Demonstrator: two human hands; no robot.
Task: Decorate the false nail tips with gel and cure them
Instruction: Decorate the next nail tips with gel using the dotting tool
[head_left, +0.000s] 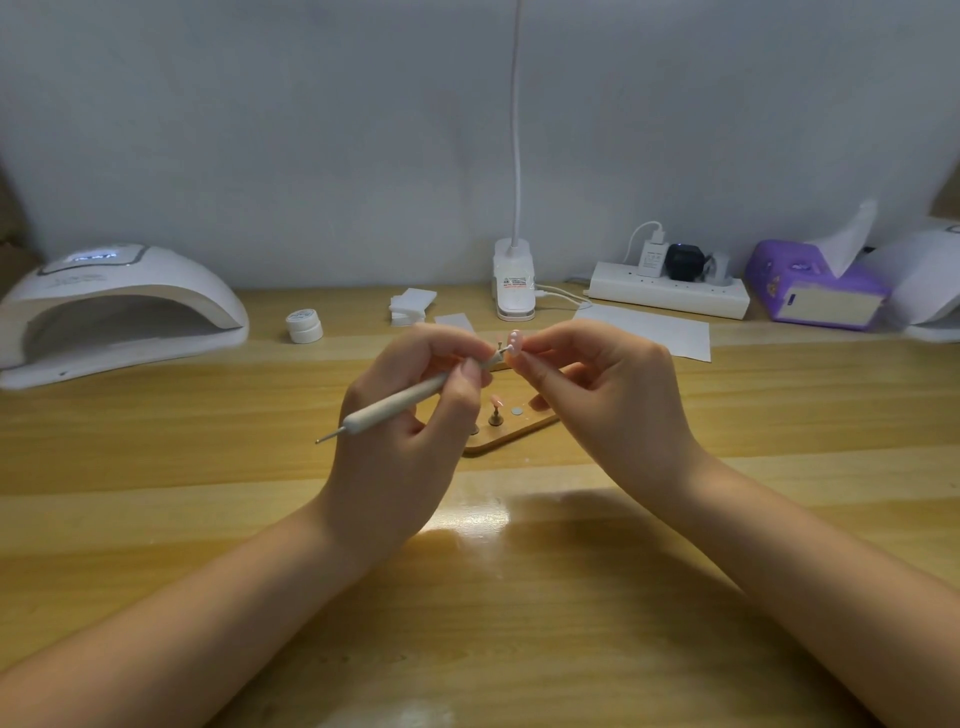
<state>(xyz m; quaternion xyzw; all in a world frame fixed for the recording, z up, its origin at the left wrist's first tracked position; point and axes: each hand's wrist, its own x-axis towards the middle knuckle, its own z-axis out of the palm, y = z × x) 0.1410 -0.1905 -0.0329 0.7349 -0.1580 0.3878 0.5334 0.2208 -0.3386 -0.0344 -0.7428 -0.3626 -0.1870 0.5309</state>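
My left hand (415, 415) grips a pale dotting pen (395, 405) like a pencil, its metal tip touching a pink false nail tip (514, 340). My right hand (608, 395) pinches that nail tip by its small stand, held up above the table. Below my hands lies a wooden holder board (511, 436) with another pink nail tip (496, 402) upright on a brass stand. Two small white gel pots (304, 325) are stacked at the back left. The white curing lamp (114, 312) stands at the far left, its display lit.
A clip-on desk lamp (514, 280) stands at the back centre beside a power strip (670, 293) with plugs. White wipes (410, 306) and a paper sheet (649, 327) lie behind my hands. A purple tissue box (810, 291) sits at the right.
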